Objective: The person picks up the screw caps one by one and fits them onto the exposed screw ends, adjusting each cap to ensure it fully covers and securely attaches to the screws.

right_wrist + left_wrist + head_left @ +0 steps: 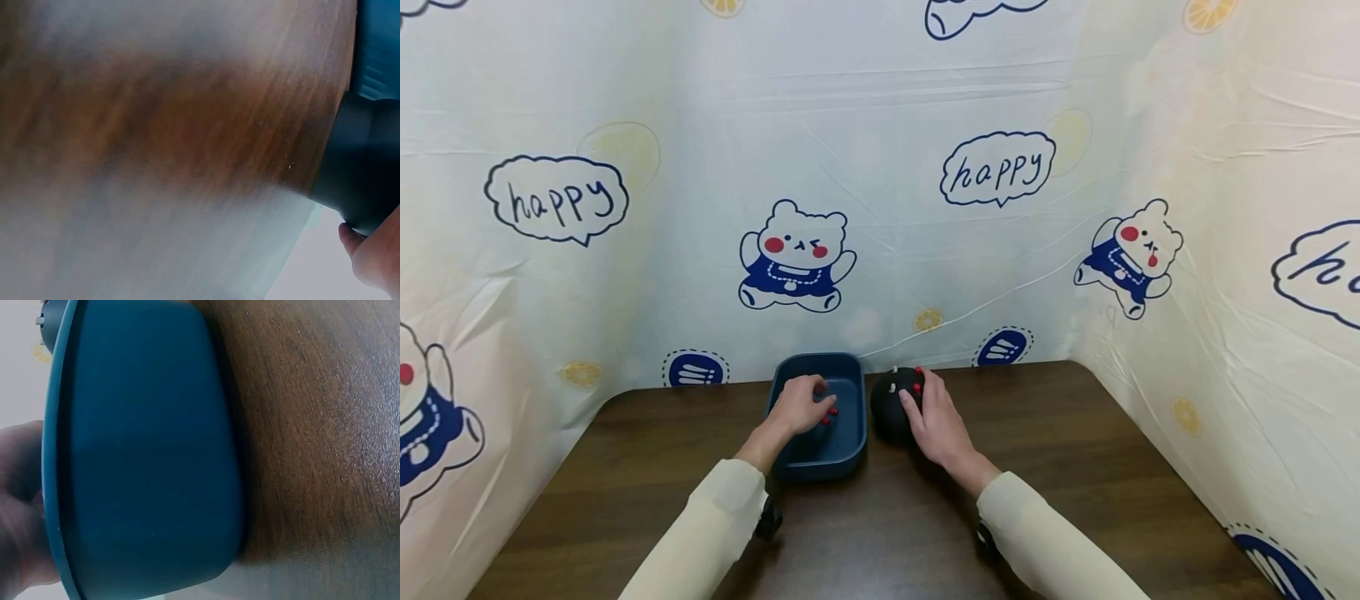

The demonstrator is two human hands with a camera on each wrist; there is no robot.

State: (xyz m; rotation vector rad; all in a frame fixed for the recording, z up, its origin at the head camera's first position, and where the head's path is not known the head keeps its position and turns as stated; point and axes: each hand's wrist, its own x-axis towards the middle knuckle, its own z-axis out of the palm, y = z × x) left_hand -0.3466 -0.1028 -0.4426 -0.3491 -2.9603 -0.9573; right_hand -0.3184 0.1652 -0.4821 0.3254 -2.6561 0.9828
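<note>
Over the blue rectangular basin (822, 472), my left hand (800, 406) reaches in from the left, thumb and forefinger apart with a gap showing between them. Small red pieces (826, 420) lie in the basin just beneath the thumb. In the left wrist view the basin's outer wall (144, 450) hides most of that hand (22, 506). My right hand (942, 421) grips a black rounded object (891, 417) from its right side. Red-tipped and silvery pegs stick out of its top. The right wrist view shows its dark lower part (359, 162) and the fingers against it.
The basin and the black object stand side by side near the far edge of a dark brown wooden table (865, 542). A pale printed curtain (895, 275) hangs right behind the table and along both sides.
</note>
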